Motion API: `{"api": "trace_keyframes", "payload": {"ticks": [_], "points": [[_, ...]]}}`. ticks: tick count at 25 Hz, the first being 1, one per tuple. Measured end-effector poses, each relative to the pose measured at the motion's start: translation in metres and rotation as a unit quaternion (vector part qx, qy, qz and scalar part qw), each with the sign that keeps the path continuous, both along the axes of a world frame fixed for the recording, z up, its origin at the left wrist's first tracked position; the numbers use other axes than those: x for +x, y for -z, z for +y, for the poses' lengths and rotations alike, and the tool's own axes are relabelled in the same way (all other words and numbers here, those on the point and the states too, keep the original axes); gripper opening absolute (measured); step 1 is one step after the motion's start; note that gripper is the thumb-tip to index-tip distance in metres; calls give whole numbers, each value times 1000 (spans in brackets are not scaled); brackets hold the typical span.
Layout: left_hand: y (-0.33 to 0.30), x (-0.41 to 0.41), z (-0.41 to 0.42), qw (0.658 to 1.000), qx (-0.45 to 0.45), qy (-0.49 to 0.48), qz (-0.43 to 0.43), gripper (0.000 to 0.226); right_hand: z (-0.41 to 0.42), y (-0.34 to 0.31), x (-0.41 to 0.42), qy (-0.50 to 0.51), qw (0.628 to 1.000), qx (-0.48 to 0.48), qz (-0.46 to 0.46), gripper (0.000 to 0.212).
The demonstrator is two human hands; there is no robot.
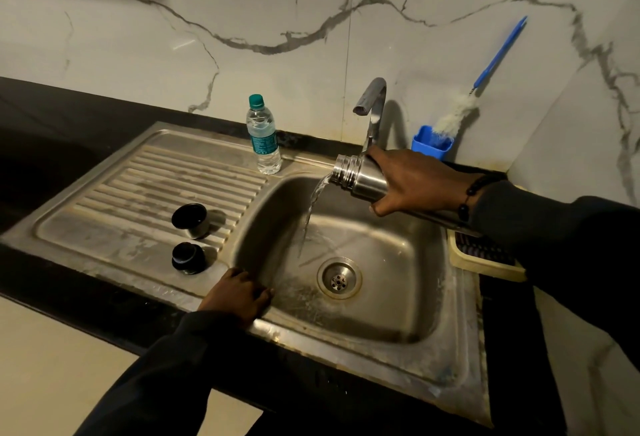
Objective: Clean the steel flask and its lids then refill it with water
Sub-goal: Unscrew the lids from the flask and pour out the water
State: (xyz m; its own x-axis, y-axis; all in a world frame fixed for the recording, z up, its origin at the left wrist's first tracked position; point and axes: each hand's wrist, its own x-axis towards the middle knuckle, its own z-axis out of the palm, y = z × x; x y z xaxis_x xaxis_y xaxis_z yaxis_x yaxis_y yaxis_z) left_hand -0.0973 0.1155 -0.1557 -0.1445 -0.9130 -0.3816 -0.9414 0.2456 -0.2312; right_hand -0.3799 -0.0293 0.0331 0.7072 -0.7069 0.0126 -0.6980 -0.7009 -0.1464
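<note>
My right hand grips the steel flask and holds it tilted on its side over the sink basin, mouth pointing left. Water streams from the mouth down into the basin. My left hand rests on the front left rim of the basin, fingers curled over the edge, holding nothing. On the ribbed drainboard stand the flask's two lids: a steel cup lid with a black inside and a black stopper in front of it.
A plastic water bottle with a green cap stands behind the drainboard. The tap arches over the basin's back. A blue holder with a blue-handled bottle brush leans against the wall. A soap tray lies at the right.
</note>
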Motion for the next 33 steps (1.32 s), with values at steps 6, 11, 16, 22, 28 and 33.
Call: {"api": "trace_keyframes", "payload": {"ticks": [6,11,16,22,28,33], "points": [[-4,-3,1,998,7,-40,43,56,-2,0,0,-6,1000,-8,11,72],[-7,-4,2,1000,22,-7,-4,43,-5,-1,0,-10,1000,-6,12,72],[-6,-3,3,1000,14,-11,-9,44,-5,-3,1,-14,1000,-2,14,73],[-6,-4,2,999,25,-22,-5,43,-3,-7,2,-14,999,-11,27,72],[-6,-3,3,999,33,-5,-22,40,1,-13,6,-18,999,-11,30,72],[-6,-2,2,999,31,1,-35,41,1,-15,6,-20,999,-7,26,73]]}}
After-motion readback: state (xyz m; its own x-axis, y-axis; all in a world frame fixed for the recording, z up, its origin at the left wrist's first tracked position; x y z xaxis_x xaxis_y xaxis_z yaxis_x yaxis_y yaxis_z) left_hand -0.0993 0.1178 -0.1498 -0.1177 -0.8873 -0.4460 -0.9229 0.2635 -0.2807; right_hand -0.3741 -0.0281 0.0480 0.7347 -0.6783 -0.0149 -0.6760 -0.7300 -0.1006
